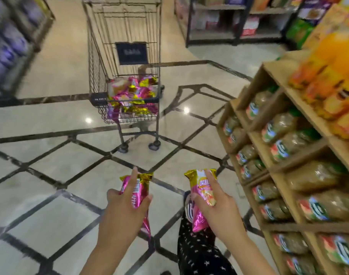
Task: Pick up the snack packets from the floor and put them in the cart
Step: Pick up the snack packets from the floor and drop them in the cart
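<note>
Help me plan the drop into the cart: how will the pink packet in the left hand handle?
Probably light: the left hand holds the pink packet in an easy grip, one finger laid along it. Likely floppy, since its tail hangs below the palm. The shiny foil may be slippery.

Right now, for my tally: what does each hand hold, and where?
Left hand grips a pink packet mid-body; right hand grips a second packet mid-body.

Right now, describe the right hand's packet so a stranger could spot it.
Start at the wooden shelf on the right; just left of it, the right hand grips a snack packet. Unlike the barcode-side packet in the left hand, it shows its orange printed front.
</note>
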A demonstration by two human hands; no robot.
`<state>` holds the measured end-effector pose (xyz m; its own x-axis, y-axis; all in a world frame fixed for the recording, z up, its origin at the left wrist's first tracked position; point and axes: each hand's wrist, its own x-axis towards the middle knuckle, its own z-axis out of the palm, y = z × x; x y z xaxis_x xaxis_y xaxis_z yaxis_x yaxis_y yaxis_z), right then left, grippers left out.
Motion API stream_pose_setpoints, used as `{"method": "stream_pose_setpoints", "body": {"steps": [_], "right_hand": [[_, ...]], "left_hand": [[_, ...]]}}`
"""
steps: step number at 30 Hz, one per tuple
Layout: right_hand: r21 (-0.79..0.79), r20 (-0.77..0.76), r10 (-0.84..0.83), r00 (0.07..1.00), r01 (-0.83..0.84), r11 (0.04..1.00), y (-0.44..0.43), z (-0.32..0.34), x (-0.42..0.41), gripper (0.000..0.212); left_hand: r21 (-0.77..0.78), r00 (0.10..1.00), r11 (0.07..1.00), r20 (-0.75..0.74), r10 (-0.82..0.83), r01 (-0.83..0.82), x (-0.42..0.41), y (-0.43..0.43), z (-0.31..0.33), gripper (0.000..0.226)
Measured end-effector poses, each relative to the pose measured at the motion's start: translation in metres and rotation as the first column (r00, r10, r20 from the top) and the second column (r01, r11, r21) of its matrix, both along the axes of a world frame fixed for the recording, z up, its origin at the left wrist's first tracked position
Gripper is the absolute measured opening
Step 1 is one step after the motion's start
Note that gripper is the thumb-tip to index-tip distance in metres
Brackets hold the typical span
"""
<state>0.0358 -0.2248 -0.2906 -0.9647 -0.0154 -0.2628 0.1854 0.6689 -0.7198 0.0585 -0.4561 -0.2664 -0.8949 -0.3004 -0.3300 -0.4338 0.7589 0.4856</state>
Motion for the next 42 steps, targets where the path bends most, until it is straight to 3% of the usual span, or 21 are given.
{"method": "stream_pose_setpoints", "body": {"steps": [5, 12, 16, 24, 35, 42], "right_hand": [[0.017, 0.014, 0.153, 0.988, -0.154, 0.988, 0.002, 0.003, -0.13, 0.07], [0.009, 0.015, 0.249, 0.968, -0.249, 0.969, 0.006, 0.02, -0.282, 0.068], [-0.033, 0.009, 0.283, 0.959, -0.282, 0.959, -0.011, 0.021, -0.335, 0.064], [-0.154, 0.084, 0.284, 0.955, -0.269, 0.951, -0.085, -0.007, -0.409, 0.066], [-0.021, 0.097, 0.196, 0.976, -0.195, 0.981, -0.259, -0.028, -0.571, 0.071], [0.143, 0.111, 0.177, 0.978, -0.192, 0.971, -0.333, -0.036, -0.66, 0.075]], "left_hand": [[-0.025, 0.997, 0.997, 0.016, 0.08, -0.08, -0.102, 0.008, 0.0, 0.073], [-0.007, 0.998, 0.998, 0.028, 0.057, -0.057, -0.232, 0.016, 0.015, 0.073], [-0.002, 0.992, 0.993, -0.024, 0.121, -0.121, -0.271, 0.003, 0.021, 0.072], [0.0, 0.983, 0.983, 0.03, 0.183, -0.183, -0.337, -0.063, 0.0, 0.074], [-0.051, 0.995, 0.994, -0.034, 0.096, -0.098, -0.543, -0.235, -0.016, 0.077], [-0.12, 0.996, 0.993, 0.084, -0.007, 0.017, -0.643, -0.293, -0.04, 0.08]]}}
